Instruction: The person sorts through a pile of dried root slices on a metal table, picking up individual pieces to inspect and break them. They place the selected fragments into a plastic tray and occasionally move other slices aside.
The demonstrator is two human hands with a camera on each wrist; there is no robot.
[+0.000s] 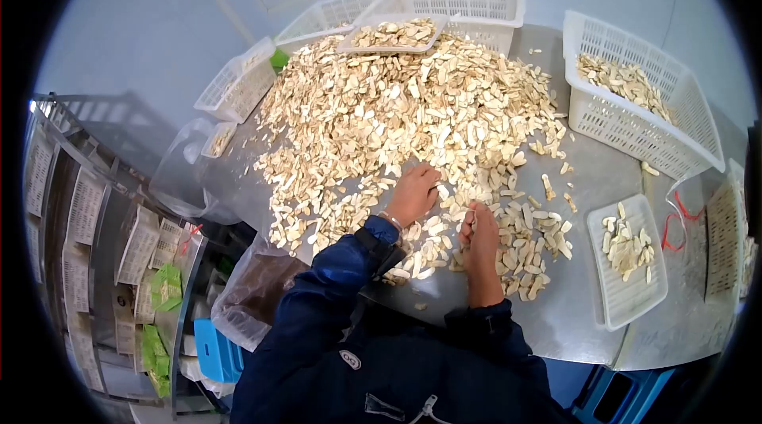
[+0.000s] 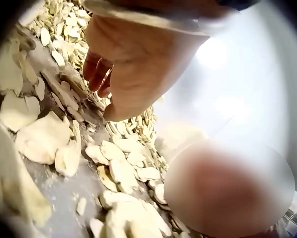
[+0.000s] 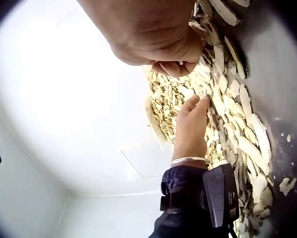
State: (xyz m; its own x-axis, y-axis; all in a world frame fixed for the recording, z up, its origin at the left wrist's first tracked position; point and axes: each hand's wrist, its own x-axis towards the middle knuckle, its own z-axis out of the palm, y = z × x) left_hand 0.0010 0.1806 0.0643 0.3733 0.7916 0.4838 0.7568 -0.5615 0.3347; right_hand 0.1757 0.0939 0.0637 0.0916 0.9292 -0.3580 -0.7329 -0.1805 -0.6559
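Observation:
A large heap of pale, flat dried slices (image 1: 397, 107) covers the metal table, thinning into scattered pieces toward the person. The left hand (image 1: 413, 193) reaches over the near side of the heap, its fingers relaxed and pointing down at the slices; the left wrist view shows the palm side (image 2: 138, 69) close above them. Just to its right, the right hand (image 1: 481, 243) is held low over loose slices with its fingers curled in. A small pale edge shows between those fingers in the right wrist view, and the fist (image 3: 158, 39) hides most of what it grips.
A white basket (image 1: 603, 118) partly filled with slices stands at the right, with a shallow white tray (image 1: 635, 297) nearer. Another slice-filled tray (image 1: 349, 49) sits on top of the heap before white baskets (image 1: 476, 31). A plastic bag (image 1: 246, 321) hangs by the left table edge.

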